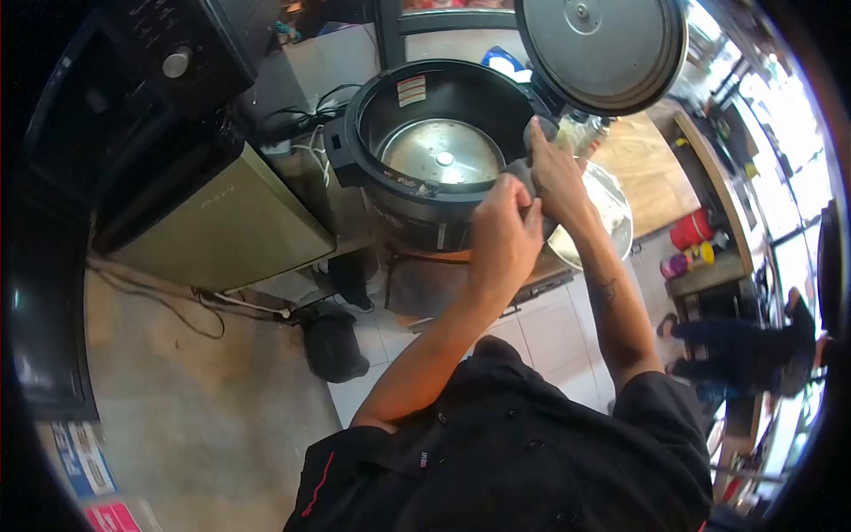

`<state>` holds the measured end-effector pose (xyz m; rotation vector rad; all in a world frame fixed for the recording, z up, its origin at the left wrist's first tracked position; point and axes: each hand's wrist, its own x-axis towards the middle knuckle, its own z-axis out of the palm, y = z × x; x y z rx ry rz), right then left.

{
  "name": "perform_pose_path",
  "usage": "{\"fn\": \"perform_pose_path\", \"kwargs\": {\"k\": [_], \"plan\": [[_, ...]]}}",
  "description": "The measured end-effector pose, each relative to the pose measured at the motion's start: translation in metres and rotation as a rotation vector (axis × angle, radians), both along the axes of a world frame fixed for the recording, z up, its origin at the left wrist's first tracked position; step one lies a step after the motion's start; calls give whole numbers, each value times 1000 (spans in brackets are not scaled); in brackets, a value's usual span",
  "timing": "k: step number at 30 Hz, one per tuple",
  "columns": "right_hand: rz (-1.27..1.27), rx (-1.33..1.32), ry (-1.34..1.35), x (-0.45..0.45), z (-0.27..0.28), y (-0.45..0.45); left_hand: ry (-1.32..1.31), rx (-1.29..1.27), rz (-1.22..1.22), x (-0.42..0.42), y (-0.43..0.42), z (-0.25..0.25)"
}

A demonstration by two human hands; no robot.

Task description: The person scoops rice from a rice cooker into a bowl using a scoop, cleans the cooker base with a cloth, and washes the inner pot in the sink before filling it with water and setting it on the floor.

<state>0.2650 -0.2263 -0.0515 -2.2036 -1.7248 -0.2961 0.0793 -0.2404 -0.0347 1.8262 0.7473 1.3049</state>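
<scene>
A large black rice cooker stands with its hinged lid raised. At its bottom the round metal heating plate shows. My left hand is closed at the cooker's front right rim, its fingers curled against a grey cloth-like piece. Just to the right, my right hand grips the same grey material, with the index finger stretched along a rounded grey part by the lid hinge. My fingers partly hide the material, so its full shape cannot be seen. Behind my right forearm sits a round metal bowl with whitish contents.
A wooden board lies right of the cooker. On the left stands a large dark appliance with cables behind it. Red and purple-yellow containers stand at the right. Another person is farther right. A black bin-like object rests on the floor.
</scene>
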Motion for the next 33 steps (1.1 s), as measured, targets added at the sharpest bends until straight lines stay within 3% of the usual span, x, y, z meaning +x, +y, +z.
{"fn": "perform_pose_path", "kwargs": {"k": [3,5,12,16,18,19,21,23,24,27,31,33], "plan": [[-143,-6,98,-79,23,-17,17,-20,-2,-64,9,6],[-169,10,103,-113,20,-19,168,-170,46,-105,20,11],[-169,49,208,-217,30,8,122,-159,210,-185,103,-12],[-125,88,355,-249,30,18,119,27,305,-193,151,-17],[-140,125,256,-260,22,19,44,189,329,-186,178,-24],[-158,158,160,-265,21,20,79,184,284,-184,180,-18],[-201,106,239,-268,23,23,84,239,138,-171,194,-38],[-161,168,278,-262,15,19,138,213,-54,-170,173,-40],[-125,164,259,-260,15,15,348,253,-8,-169,166,-51],[-83,226,302,-264,13,14,469,99,49,-166,145,-39],[-86,143,503,-260,34,9,595,145,122,-156,149,-24],[-106,170,434,-247,24,11,592,165,127,-153,152,-21]]}}
